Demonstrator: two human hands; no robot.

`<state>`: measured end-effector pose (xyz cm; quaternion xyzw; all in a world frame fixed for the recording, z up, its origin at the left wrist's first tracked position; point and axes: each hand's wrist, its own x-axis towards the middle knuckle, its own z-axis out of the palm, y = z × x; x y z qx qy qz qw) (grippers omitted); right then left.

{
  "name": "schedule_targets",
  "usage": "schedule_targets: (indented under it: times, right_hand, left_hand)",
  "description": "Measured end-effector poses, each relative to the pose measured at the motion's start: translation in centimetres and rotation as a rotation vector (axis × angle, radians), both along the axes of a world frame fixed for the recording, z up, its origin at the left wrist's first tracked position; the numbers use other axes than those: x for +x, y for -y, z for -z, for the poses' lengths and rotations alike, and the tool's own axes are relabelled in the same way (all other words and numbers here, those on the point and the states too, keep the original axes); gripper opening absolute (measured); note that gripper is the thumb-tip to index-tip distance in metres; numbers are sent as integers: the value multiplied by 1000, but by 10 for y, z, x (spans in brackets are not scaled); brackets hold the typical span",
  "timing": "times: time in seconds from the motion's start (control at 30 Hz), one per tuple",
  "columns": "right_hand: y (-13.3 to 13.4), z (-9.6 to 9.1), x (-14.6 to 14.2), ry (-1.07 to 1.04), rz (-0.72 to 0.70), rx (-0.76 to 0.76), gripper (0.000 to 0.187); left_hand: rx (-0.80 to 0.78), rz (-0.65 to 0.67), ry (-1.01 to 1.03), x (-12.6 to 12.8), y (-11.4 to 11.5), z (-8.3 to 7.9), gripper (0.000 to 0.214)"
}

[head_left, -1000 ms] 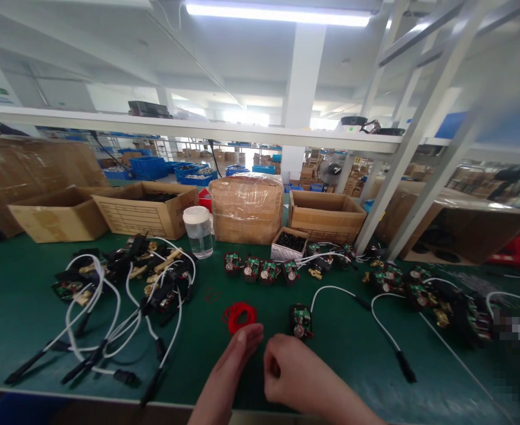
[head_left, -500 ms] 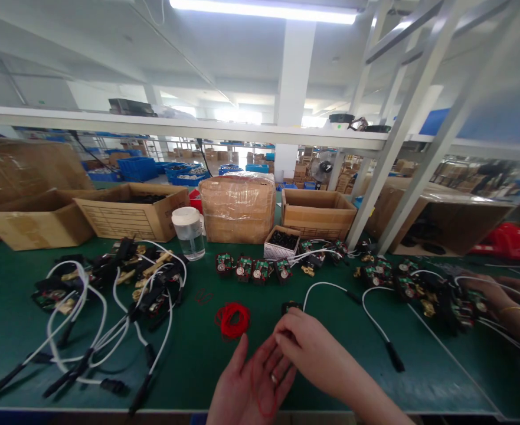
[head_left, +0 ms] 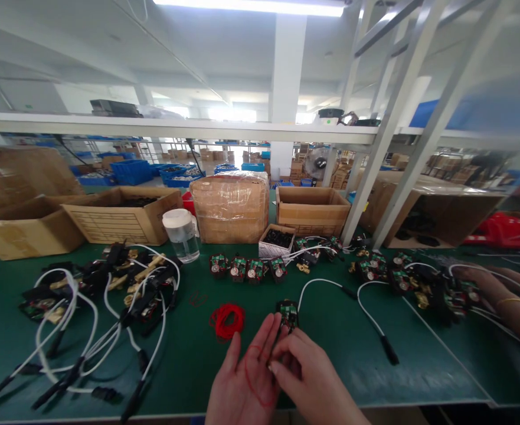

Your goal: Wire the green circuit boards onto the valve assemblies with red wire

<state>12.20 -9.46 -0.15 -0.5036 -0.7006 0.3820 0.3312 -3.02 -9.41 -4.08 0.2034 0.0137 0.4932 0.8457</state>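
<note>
My left hand (head_left: pixel 246 375) is palm up with its fingers stretched out. Across its palm and fingers lies a thin red loop (head_left: pixel 249 383). My right hand (head_left: pixel 306 372) is closed in a pinch against the left fingers, and what its fingertips grip is hidden. Just beyond the fingertips sits a small black unit with a green circuit board (head_left: pixel 288 313), with a white cable (head_left: pixel 317 280) beside it. To the left of my hands, a bundle of bright red loops (head_left: pixel 228 321) rests on the green table (head_left: pixel 189 366). A few loose thin red loops (head_left: pixel 198 299) lie behind it.
Several cabled units with brass fittings (head_left: pixel 140 277) are heaped at left. Circuit-board units (head_left: pixel 251 270) stand in a row behind. A water jug (head_left: pixel 181 235), cardboard boxes (head_left: pixel 231 209) and a small box of black parts (head_left: pixel 277 239) line the back. Another person's hand (head_left: pixel 481 283) is at right.
My right hand has drawn back toward me and lower on the left fingers, uncovering the circuit-board unit. The left palm has shifted slightly, and the red loop lies higher across it.
</note>
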Motion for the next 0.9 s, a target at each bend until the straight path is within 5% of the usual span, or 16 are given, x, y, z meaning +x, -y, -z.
schedule_targets:
  times: [0.17, 0.47, 0.7, 0.9]
  right_hand:
    - [0, 2, -7, 62, 40, 68, 21]
    - [-5, -13, 14, 65, 42, -29, 13]
    - [-9, 3, 31, 87, 167, 118, 21]
    - [-2, 16, 26, 52, 144, 91, 18]
  left_hand:
    - [-8, 0, -26, 2, 0, 0, 60]
    - [-84, 8, -27, 3, 4, 9, 59]
    - [-102, -47, 45, 5, 3, 8, 66]
    - [-106, -67, 54, 7, 3, 6, 69]
